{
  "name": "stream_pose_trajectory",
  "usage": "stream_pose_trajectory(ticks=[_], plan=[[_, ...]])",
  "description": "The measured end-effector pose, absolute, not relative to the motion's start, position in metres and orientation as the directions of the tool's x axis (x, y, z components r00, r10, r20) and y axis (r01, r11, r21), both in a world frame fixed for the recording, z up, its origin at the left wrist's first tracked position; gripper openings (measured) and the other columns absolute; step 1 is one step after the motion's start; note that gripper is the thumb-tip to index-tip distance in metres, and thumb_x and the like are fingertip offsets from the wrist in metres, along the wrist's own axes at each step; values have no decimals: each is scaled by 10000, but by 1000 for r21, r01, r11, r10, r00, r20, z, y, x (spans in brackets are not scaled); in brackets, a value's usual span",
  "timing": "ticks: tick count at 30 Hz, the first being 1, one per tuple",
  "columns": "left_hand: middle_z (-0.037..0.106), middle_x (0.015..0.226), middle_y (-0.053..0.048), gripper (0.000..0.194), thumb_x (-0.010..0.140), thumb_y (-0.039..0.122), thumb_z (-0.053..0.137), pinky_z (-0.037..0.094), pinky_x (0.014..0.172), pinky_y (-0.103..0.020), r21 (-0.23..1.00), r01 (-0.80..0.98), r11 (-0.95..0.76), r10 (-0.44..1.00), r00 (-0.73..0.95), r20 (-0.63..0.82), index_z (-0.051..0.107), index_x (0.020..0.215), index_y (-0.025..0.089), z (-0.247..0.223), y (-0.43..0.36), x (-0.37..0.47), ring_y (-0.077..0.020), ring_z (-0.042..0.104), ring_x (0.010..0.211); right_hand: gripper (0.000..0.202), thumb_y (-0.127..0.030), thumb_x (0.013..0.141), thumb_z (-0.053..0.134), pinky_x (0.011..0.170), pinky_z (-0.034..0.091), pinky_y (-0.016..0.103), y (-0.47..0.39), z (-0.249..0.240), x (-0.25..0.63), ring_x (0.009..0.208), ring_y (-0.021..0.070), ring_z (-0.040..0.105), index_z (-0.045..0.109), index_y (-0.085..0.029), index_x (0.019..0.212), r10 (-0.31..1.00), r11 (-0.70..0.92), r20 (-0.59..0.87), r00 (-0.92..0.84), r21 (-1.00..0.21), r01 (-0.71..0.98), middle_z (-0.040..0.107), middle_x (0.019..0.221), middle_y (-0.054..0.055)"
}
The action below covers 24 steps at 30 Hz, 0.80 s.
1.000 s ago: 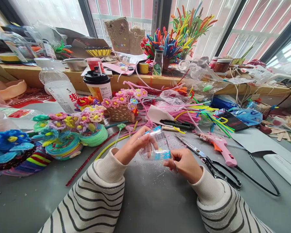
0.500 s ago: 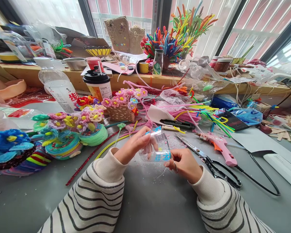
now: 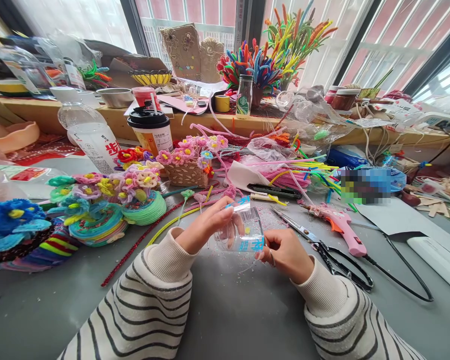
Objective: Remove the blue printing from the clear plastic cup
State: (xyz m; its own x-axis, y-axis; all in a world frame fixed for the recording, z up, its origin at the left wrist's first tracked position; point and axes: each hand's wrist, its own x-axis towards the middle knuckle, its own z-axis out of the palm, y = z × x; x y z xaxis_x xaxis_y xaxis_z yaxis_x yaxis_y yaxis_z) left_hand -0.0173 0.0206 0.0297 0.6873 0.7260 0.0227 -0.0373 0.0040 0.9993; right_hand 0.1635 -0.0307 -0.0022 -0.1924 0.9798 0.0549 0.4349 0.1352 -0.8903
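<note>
A cut-off clear plastic bottle piece (image 3: 243,227) with blue print and a barcode is held above the grey table, lying on its side. My left hand (image 3: 210,222) is closed round its left end, with some fingers seen through the plastic. At its right rim, my right hand (image 3: 283,252) is in a pinch on the label edge. Right of my hands lie black-handled scissors (image 3: 322,250), blades partly open, and a pink hot glue gun (image 3: 339,227). Red and yellow pipe cleaners (image 3: 146,242) lie left of the bottle piece.
Pipe-cleaner flower pots (image 3: 97,227) crowd the left, beside a water bottle (image 3: 90,135) and a lidded cup (image 3: 150,132). A flower basket (image 3: 189,172) and bundled pipe cleaners (image 3: 285,172) stand behind. The glue gun's black cord (image 3: 401,280) loops on the right.
Almost nothing differs. Both hands keep their hold on the bottle piece, and the view has shifted very slightly.
</note>
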Motion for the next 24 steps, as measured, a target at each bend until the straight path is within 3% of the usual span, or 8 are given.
stream_pose_trajectory(ticks=[8, 14, 24], plan=[[600, 640, -20, 514, 681, 629, 414, 224, 393, -223, 992, -107, 59, 714, 699, 33, 396, 895, 162, 35, 21, -15, -95, 491, 401, 616, -725, 568, 492, 395, 264, 211, -31, -2, 162, 384, 60, 283, 243, -198, 370, 979, 193, 139, -149, -865, 462, 338, 354, -39], [613, 673, -14, 457, 693, 608, 424, 248, 409, -229, 996, -73, 56, 699, 715, 13, 402, 864, 185, 31, 21, -17, -99, 502, 428, 599, -729, 532, 515, 383, 250, 195, -31, -1, 163, 403, 61, 281, 326, -181, 377, 982, 177, 117, -148, -846, 502, 364, 359, -41], [611, 659, -15, 491, 682, 614, 433, 250, 407, -228, 995, -81, 55, 714, 700, 17, 414, 889, 170, 33, 20, -15, -100, 508, 427, 575, -671, 639, 474, 382, 281, 196, -31, 1, 163, 362, 64, 339, 328, -188, 364, 976, 213, 155, -150, -805, 554, 411, 336, -25]])
